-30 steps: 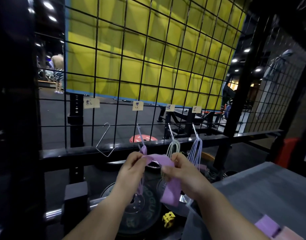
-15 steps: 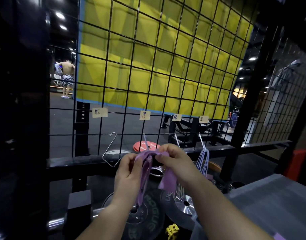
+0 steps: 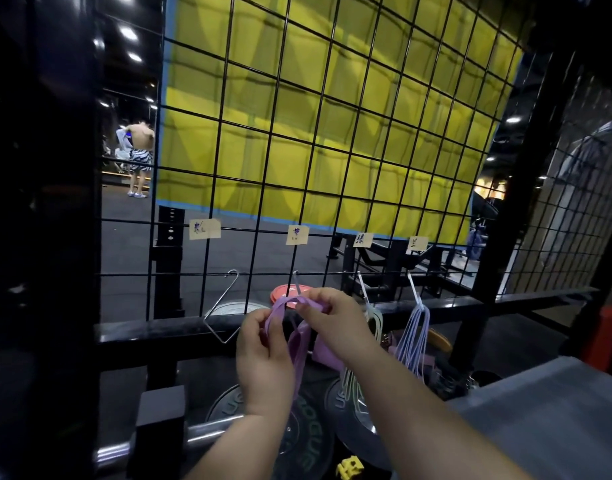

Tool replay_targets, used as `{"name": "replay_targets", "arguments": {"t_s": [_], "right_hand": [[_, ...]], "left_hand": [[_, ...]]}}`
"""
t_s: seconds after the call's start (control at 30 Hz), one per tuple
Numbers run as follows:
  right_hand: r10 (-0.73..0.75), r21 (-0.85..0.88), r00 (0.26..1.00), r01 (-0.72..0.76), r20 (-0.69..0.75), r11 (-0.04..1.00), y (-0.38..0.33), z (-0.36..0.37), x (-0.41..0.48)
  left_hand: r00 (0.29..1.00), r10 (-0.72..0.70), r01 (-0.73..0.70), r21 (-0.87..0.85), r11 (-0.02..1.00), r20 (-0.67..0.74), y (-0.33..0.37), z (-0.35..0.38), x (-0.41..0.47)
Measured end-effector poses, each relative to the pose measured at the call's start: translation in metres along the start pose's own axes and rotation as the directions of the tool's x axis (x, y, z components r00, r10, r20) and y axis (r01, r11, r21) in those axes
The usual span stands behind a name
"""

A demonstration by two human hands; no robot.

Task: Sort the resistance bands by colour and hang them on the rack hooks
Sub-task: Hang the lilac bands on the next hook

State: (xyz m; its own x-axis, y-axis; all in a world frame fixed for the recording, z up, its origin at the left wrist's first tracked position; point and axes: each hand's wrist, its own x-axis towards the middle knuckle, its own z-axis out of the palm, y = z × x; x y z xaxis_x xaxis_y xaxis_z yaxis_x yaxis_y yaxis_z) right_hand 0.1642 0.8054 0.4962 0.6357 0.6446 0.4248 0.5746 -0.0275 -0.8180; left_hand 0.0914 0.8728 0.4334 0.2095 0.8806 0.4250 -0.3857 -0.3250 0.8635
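Purple band (image 3: 298,351) is up at the second hook (image 3: 296,282) from the left on the wire grid (image 3: 297,133), under the second paper label (image 3: 297,234). Your left hand (image 3: 263,358) pinches the left run of the loop, fingers curled round it. Your right hand (image 3: 335,323) pinches the top of the loop just beside the hook shank.

My read: you grip at two places to keep the loop spread so it can pass over the hook tip, and this slot is the purple one. The rest of the band hangs slack between your wrists, in front of the weight plates (image 3: 311,441).

To the right, pale green bands (image 3: 376,318) hang on the third hook (image 3: 363,287) and pale blue bands (image 3: 415,334) on the fourth hook (image 3: 414,289), each below its own label, so one colour per hook. Leftmost hook (image 3: 220,295), a bent wire triangle, hangs under the first label.

Not visible:
- The hook tip sits behind the band and your right fingers, so I can't tell if the loop is on it or only against it.
- The label writing is too blurred to read.
- Your right forearm (image 3: 418,410) covers the lower green bands.
- Grey table (image 3: 547,417), near right, is cut off by the frame edge, and any bands left there don't show.
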Motion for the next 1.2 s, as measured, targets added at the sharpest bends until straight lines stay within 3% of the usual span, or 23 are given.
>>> {"name": "replay_targets", "arguments": {"t_s": [0.13,0.27,0.57,0.9,1.2], "right_hand": [[-0.048,-0.185,0.997,0.035,-0.067,0.982,0.013,0.006,0.007],[-0.054,-0.226,0.996,0.038,-0.067,0.973,0.017,0.007,0.006],[0.079,0.062,0.997,-0.08,0.009,0.995,0.022,-0.002,0.007],[0.05,0.124,0.998,-0.055,0.042,0.991,0.02,-0.004,0.011],[0.091,0.229,0.994,-0.102,0.061,0.968,0.025,-0.001,0.006]], "left_hand": [[0.997,0.026,-0.031,0.077,0.997,0.069,-0.001,-0.001,-0.003],[0.992,0.023,-0.037,0.112,0.993,0.124,-0.005,-0.002,-0.003],[0.969,-0.139,0.13,0.059,0.99,0.205,0.002,0.0,-0.002],[0.962,-0.176,0.172,0.039,0.984,0.209,0.012,0.005,0.003],[0.948,-0.09,0.005,0.267,0.964,0.306,0.007,-0.006,-0.004]]}}
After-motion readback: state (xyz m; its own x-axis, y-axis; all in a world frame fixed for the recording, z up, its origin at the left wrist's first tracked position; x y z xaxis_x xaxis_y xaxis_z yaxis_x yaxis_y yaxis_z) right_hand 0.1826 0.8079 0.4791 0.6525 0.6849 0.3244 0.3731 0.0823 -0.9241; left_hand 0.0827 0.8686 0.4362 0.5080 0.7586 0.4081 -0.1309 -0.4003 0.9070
